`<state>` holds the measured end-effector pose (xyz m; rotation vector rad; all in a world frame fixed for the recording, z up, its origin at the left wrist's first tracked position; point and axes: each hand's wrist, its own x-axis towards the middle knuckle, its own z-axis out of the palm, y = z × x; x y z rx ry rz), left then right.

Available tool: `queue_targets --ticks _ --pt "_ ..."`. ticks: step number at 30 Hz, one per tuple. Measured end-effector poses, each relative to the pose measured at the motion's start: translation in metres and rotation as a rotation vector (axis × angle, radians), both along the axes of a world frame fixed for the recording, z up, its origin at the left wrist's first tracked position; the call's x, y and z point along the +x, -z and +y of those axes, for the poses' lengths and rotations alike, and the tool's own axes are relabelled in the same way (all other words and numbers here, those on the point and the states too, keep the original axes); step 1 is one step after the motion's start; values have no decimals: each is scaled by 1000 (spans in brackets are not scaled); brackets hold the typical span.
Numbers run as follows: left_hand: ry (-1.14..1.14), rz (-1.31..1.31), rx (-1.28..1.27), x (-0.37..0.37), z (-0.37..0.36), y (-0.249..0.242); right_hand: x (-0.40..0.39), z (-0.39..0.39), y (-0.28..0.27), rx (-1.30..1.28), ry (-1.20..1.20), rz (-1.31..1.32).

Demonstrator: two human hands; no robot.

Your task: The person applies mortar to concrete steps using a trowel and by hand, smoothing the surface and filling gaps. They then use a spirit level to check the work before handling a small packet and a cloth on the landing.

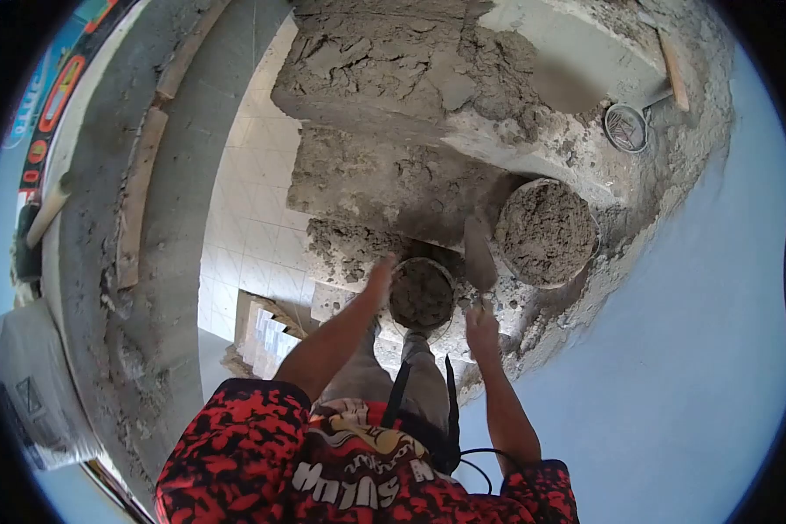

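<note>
My right hand [481,334] is closed round the handle of a trowel [479,253], whose blade points away from me between two buckets. My left hand [382,278] is at the left rim of the nearer bucket [422,297], which holds grey mortar; its fingers are blurred, and whether they grip the rim is unclear. To the right, a larger bucket [548,233] is filled with rough, lumpy mortar. Wet mortar [354,249] lies on the step left of the nearer bucket.
Steps coated in rough mortar [375,61] rise ahead. A small container [625,127] with thin pieces inside sits at upper right, near a wooden strip [672,70]. A blue wall [655,349] borders the right. Tiled floor [253,210] and a concrete ledge [183,175] lie left.
</note>
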<state>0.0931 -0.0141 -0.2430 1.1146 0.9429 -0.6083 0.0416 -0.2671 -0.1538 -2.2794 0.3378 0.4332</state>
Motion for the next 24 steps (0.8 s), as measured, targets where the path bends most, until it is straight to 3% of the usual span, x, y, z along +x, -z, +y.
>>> queue_targets --ticks 1,3,5,7,8,10,11,13,15,17,18,21,23,24 --pt "153 -11 172 15 19 59 19 18 17 -14 49 -52" --pt "134 -250 327 60 31 11 62 43 51 -117 93 -166" --pt "257 -277 524 113 55 68 98 58 79 -215 73 -164" --pt "456 -117 433 159 59 2 127 61 130 -351 6 -378" --pt "456 -118 432 173 57 -8 139 67 140 -352 6 -378" --pt "447 -341 552 192 49 -6 150 76 156 -316 16 -32" --pt "457 -335 542 199 48 8 142 81 181 -323 23 -21" --pt "637 -214 439 214 47 31 121 93 240 -622 -141 -377" --pt "641 -201 327 208 44 52 111 98 188 -501 -170 -271" --pt "635 -201 241 209 45 46 119 89 167 -526 -520 -227" --pt "638 -178 302 207 45 38 129 80 178 -376 -396 -334" --pt "704 -278 342 206 55 50 189 78 139 -419 -292 -328" --pt "1131 -305 440 210 60 57 213 64 138 -474 -345 -287" --pt "1135 -302 439 205 61 56 218 60 138 -531 -402 -257"
